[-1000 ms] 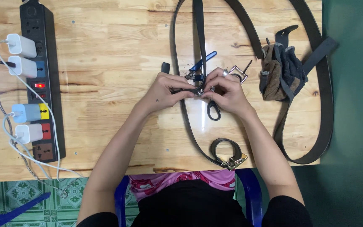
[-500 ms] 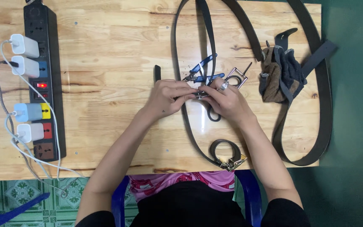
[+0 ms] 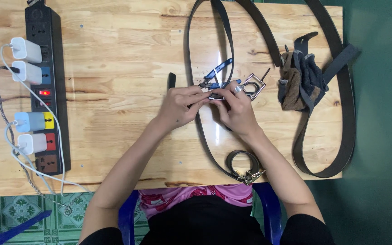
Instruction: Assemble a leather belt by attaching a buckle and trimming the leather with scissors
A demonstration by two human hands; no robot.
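My left hand [image 3: 181, 106] and my right hand [image 3: 237, 111] meet at the middle of the wooden table [image 3: 114, 59]. Both pinch a small metal fitting [image 3: 214, 96] on a long dark belt strap [image 3: 203, 136] that runs under them. A square metal buckle [image 3: 256, 86] lies at my right fingertips. Blue-handled pliers [image 3: 217, 71] lie just beyond my hands. The strap's near end is rolled up with a metal clasp [image 3: 246, 167] by the table's front edge.
A black power strip [image 3: 46, 81] with several white chargers and cables lies along the left side. A brown and dark tool pouch [image 3: 298, 79] on a wide dark belt [image 3: 341, 118] sits at the right. A small black piece [image 3: 172, 80] lies beside my left hand.
My hands have slid slightly toward me along the strap, uncovering more of the blue-handled pliers. The fingertips have stayed closed on the fitting.
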